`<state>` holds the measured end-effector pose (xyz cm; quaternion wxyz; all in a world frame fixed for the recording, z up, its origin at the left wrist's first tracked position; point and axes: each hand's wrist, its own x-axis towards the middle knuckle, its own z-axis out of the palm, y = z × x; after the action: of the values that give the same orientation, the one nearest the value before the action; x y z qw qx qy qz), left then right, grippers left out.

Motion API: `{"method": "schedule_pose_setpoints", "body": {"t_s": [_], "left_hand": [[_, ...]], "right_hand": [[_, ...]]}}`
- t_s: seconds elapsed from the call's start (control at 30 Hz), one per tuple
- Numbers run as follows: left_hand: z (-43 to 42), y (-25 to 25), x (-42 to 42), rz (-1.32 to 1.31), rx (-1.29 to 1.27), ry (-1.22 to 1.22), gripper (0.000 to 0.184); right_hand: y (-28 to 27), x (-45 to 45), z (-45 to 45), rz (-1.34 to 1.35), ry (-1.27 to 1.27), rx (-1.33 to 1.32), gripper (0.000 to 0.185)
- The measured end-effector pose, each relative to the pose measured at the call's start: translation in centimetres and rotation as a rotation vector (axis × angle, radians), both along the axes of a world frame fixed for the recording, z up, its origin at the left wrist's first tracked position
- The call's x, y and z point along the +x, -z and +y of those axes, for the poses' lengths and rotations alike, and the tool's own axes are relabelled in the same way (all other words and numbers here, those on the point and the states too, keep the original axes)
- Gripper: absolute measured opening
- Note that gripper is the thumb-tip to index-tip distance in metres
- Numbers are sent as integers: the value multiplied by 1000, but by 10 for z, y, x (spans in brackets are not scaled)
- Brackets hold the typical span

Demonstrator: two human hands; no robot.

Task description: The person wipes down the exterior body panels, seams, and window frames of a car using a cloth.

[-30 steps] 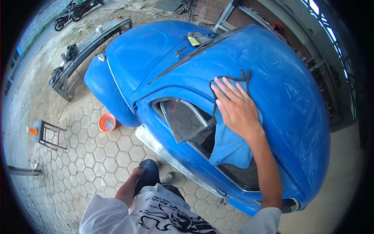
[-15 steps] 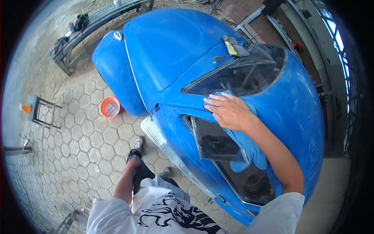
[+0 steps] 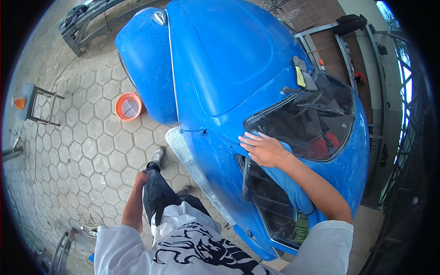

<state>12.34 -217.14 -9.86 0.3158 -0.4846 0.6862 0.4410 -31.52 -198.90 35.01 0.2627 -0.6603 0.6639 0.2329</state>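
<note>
My right hand (image 3: pixel 263 150) lies with its fingers extended over a blue cloth (image 3: pixel 293 190), pressing it onto the pillar between the windshield (image 3: pixel 302 117) and the side window of a blue car (image 3: pixel 224 41). The cloth trails back under my forearm, along the top of the side window (image 3: pixel 270 208). Low beside my dark trousers (image 3: pixel 158 195) is my left hand (image 3: pixel 142 178), touching or close to the leg. Its fingers are too small to make out.
An orange bucket (image 3: pixel 129 107) stands on the hexagonal paving by the front fender. A small stool (image 3: pixel 39 105) is at the left, a bench (image 3: pixel 87 23) behind it. Grey and yellow cloths (image 3: pixel 302 75) lie by the windshield base. A ribbed running board (image 3: pixel 197 169) lies close to my legs.
My right hand has slid the blue cloth forward along the pillar, toward the windshield's lower corner. The view has shifted, bringing more of the windshield into sight. My left hand stays low by my leg.
</note>
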Motion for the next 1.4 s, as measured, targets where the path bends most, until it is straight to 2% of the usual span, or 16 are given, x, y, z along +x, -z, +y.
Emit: {"method": "schedule_pose_setpoints", "body": {"t_s": [0.23, 0.3, 0.5, 0.6, 0.7, 0.73, 0.8, 0.93, 1.0, 1.03, 1.1, 1.13, 1.2, 1.3, 1.37, 1.4], "left_hand": [[15, 31, 17, -19, -14, 60, 45], [12, 36, 12, 19, -40, 91, 44], [12, -7, -25, -24, 38, 106, 46], [14, 7, -36, 0, 15, 203, 45], [24, 2, -61, 157, 18, 127, 44], [30, -11, -78, 291, -78, 173, 34], [50, -55, -119, 580, 16, 1, 27], [121, -227, -212, 1140, 5, -53, 20], [170, -328, -239, 1331, 155, -64, 20], [194, -369, -245, 1379, 209, 55, 25], [242, -443, -253, 1600, 120, 425, 56], [263, -464, -253, 1589, 58, 569, 68], [292, -461, -259, 1639, -204, 484, 75], [299, -477, -254, 1604, -327, 458, 56], [307, -490, -255, 1684, -210, 537, 49], [316, -497, -258, 1833, -182, 644, 46]], "right_hand": [[16, 5, 3, 40, 79, -29, 42], [-9, 12, 8, 63, 157, 21, 41], [-110, 37, 99, 204, 286, -404, 30], [-162, 61, 153, 349, 431, -596, 24], [-186, 92, 240, 525, 635, -797, 21], [-186, 104, 273, 587, 668, -869, 20], [-174, 130, 334, 720, 738, -1006, 19], [-135, 170, 371, 871, 886, -1291, 20], [-127, 181, 361, 776, 930, -1436, 25], [-129, 181, 356, 742, 925, -1512, 27], [-132, 177, 329, 659, 747, -1762, 35], [-138, 176, 316, 652, 657, -1777, 37], [-157, 174, 294, 650, 505, -1803, 40], [-169, 169, 289, 529, 667, -1890, 39], [-171, 176, 310, 648, 786, -1841, 32], [-163, 177, 321, 567, 875, -2005, 27]]}}
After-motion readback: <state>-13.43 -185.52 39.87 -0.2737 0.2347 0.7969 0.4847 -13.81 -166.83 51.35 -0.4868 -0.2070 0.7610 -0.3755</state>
